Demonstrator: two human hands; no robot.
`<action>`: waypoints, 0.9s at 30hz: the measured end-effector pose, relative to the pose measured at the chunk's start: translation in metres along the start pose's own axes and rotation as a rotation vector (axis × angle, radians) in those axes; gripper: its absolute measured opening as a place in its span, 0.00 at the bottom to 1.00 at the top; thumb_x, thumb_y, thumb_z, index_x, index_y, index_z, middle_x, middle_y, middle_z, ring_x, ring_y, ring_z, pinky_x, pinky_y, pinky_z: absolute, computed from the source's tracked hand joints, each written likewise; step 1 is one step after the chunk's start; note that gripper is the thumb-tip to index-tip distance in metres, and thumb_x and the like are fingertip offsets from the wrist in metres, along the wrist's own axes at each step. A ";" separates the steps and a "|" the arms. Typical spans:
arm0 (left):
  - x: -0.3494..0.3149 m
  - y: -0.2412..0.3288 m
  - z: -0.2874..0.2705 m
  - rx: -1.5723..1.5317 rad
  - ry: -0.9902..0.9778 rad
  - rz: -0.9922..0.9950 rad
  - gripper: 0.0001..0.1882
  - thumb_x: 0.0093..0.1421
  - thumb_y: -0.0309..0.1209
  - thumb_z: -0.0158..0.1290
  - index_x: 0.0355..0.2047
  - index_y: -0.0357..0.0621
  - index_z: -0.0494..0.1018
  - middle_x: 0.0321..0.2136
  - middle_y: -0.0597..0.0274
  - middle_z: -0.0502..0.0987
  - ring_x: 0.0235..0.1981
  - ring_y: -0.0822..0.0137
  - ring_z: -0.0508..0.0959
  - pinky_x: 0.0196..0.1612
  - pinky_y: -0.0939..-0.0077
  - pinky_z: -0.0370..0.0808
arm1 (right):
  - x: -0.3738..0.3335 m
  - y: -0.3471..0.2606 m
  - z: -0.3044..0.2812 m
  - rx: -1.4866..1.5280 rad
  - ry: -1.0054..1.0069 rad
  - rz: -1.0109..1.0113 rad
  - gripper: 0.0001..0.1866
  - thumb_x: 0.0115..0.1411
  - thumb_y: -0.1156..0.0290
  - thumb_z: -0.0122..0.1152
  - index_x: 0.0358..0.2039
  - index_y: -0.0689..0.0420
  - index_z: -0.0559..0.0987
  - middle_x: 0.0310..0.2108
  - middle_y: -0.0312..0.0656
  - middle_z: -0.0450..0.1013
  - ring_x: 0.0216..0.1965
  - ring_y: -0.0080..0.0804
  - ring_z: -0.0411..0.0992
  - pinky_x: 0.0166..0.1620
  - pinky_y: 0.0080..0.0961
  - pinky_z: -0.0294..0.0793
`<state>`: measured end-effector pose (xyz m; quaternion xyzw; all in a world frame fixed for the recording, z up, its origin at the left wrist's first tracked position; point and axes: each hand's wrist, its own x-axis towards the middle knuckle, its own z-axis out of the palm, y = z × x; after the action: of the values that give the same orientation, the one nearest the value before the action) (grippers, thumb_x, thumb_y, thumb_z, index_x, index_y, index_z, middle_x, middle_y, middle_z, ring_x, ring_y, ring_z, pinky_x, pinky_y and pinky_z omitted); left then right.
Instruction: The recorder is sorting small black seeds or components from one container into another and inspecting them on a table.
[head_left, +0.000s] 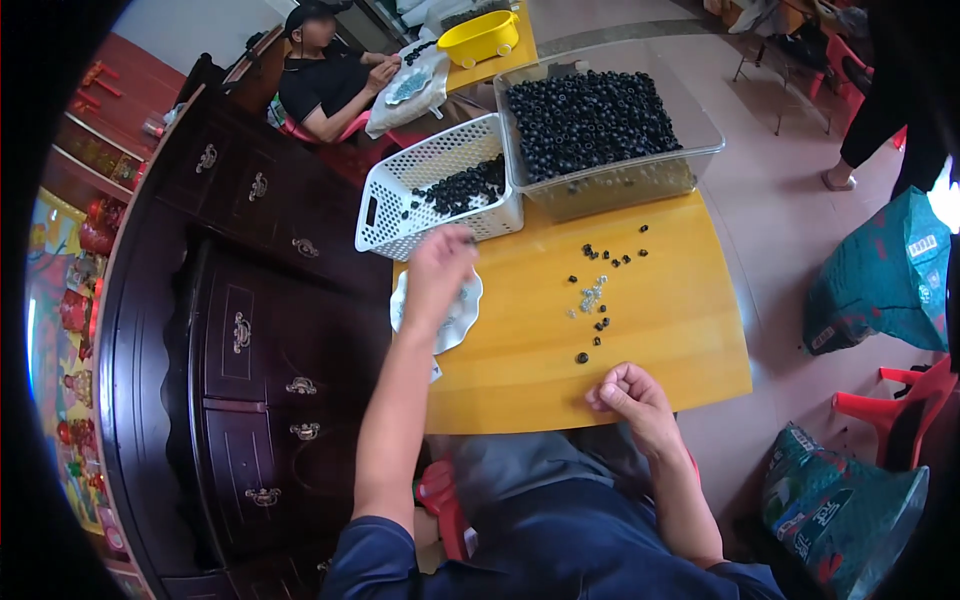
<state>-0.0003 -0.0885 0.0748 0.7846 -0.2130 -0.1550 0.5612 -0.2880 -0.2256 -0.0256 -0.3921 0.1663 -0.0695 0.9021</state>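
Note:
My left hand, blurred by motion, reaches over the white scalloped plate toward the white perforated basket. A dark bit shows at its pinched fingertips, seemingly a small black part. Pale clear bits lie in the plate, which my hand and forearm partly cover. At the table's near edge, my right hand is closed, thumb against curled fingers; whatever it may hold is hidden. Just beyond it lies a loose black ring-shaped part. Several more black parts and a little heap of clear pieces are scattered farther up the yellow table.
A clear plastic bin full of black parts stands behind the basket, which holds fewer. Dark wooden drawers border the left side. Teal sacks and a red stool are at right. Another person sits working at a far table.

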 end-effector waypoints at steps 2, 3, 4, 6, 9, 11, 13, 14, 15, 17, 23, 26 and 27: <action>0.027 0.013 -0.008 -0.143 0.075 0.095 0.20 0.59 0.20 0.55 0.52 0.29 0.70 0.33 0.63 0.77 0.28 0.77 0.73 0.31 0.83 0.71 | -0.004 -0.002 0.000 -0.004 0.012 0.001 0.05 0.67 0.69 0.61 0.37 0.55 0.74 0.34 0.38 0.79 0.37 0.23 0.76 0.45 0.20 0.75; 0.028 0.018 -0.009 -0.205 0.095 0.114 0.25 0.59 0.20 0.55 0.57 0.26 0.66 0.35 0.59 0.79 0.29 0.77 0.74 0.32 0.84 0.71 | -0.004 -0.004 0.002 0.003 -0.009 0.006 0.06 0.67 0.69 0.60 0.37 0.56 0.74 0.35 0.38 0.78 0.38 0.22 0.75 0.45 0.19 0.73; 0.029 0.018 -0.010 -0.151 0.069 0.133 0.26 0.61 0.24 0.57 0.58 0.27 0.66 0.30 0.66 0.78 0.27 0.79 0.73 0.32 0.85 0.70 | -0.003 -0.006 0.003 0.012 -0.027 0.008 0.07 0.67 0.69 0.59 0.36 0.57 0.73 0.36 0.37 0.78 0.39 0.21 0.73 0.46 0.18 0.71; 0.015 0.008 0.011 -0.080 0.005 0.097 0.22 0.60 0.24 0.58 0.55 0.31 0.71 0.30 0.67 0.78 0.27 0.79 0.73 0.32 0.85 0.70 | -0.001 -0.005 0.000 0.003 0.003 0.010 0.06 0.67 0.69 0.59 0.36 0.57 0.74 0.36 0.37 0.77 0.39 0.21 0.73 0.46 0.18 0.71; -0.021 -0.043 0.041 0.230 -0.153 0.150 0.12 0.59 0.23 0.58 0.44 0.38 0.79 0.29 0.69 0.78 0.25 0.79 0.73 0.31 0.82 0.71 | 0.001 0.000 -0.001 0.005 -0.008 0.013 0.06 0.67 0.69 0.59 0.37 0.57 0.75 0.35 0.37 0.78 0.38 0.21 0.74 0.46 0.19 0.73; -0.041 -0.057 0.064 0.282 -0.201 0.181 0.09 0.58 0.22 0.58 0.40 0.39 0.80 0.29 0.68 0.78 0.24 0.78 0.73 0.30 0.81 0.72 | 0.000 -0.001 0.000 0.015 -0.014 0.011 0.06 0.67 0.69 0.60 0.38 0.57 0.75 0.35 0.37 0.78 0.38 0.22 0.75 0.46 0.19 0.74; -0.054 -0.054 0.083 0.486 -0.199 0.363 0.09 0.56 0.22 0.59 0.39 0.37 0.80 0.27 0.62 0.78 0.23 0.73 0.75 0.30 0.79 0.73 | 0.000 -0.004 0.001 -0.002 -0.034 -0.001 0.07 0.67 0.68 0.60 0.38 0.57 0.75 0.36 0.37 0.78 0.39 0.21 0.75 0.47 0.20 0.74; -0.057 -0.053 0.090 0.481 -0.206 0.363 0.09 0.56 0.22 0.59 0.39 0.37 0.80 0.27 0.62 0.78 0.23 0.73 0.75 0.30 0.79 0.73 | -0.001 -0.004 0.001 -0.003 -0.025 0.000 0.07 0.67 0.68 0.60 0.38 0.57 0.75 0.36 0.37 0.78 0.39 0.21 0.75 0.47 0.20 0.74; -0.060 -0.051 0.097 0.491 -0.173 0.364 0.09 0.55 0.22 0.59 0.38 0.38 0.80 0.27 0.59 0.78 0.22 0.70 0.76 0.30 0.78 0.73 | -0.002 -0.004 0.000 -0.006 -0.016 0.007 0.07 0.67 0.68 0.60 0.37 0.57 0.75 0.36 0.37 0.78 0.39 0.22 0.75 0.47 0.20 0.74; -0.060 -0.052 0.101 0.509 -0.134 0.368 0.10 0.54 0.22 0.59 0.38 0.38 0.80 0.27 0.57 0.77 0.22 0.68 0.76 0.30 0.77 0.73 | -0.001 -0.005 0.002 -0.006 -0.018 0.011 0.07 0.67 0.68 0.61 0.37 0.57 0.75 0.35 0.37 0.78 0.39 0.22 0.75 0.47 0.20 0.74; -0.058 -0.063 0.103 0.596 -0.111 0.570 0.08 0.54 0.25 0.61 0.35 0.41 0.79 0.30 0.56 0.78 0.26 0.57 0.79 0.32 0.68 0.76 | -0.001 -0.003 0.002 0.004 0.000 0.020 0.07 0.67 0.67 0.61 0.37 0.56 0.75 0.35 0.36 0.77 0.38 0.22 0.75 0.47 0.20 0.75; -0.061 -0.060 0.104 0.696 -0.097 0.623 0.05 0.55 0.25 0.59 0.33 0.43 0.78 0.30 0.55 0.77 0.29 0.53 0.79 0.33 0.64 0.76 | 0.000 -0.002 0.001 0.011 0.001 0.008 0.07 0.66 0.67 0.61 0.37 0.56 0.75 0.35 0.37 0.78 0.39 0.22 0.75 0.47 0.20 0.75; -0.063 -0.058 0.105 0.709 -0.095 0.614 0.04 0.56 0.25 0.59 0.32 0.43 0.77 0.29 0.56 0.77 0.30 0.52 0.79 0.33 0.63 0.76 | 0.000 -0.001 0.000 0.015 -0.003 0.003 0.07 0.66 0.67 0.61 0.37 0.56 0.75 0.35 0.37 0.78 0.39 0.22 0.76 0.47 0.21 0.75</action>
<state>-0.0954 -0.1259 -0.0138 0.8207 -0.5004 0.0646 0.2681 -0.2879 -0.2264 -0.0245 -0.3850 0.1652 -0.0689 0.9054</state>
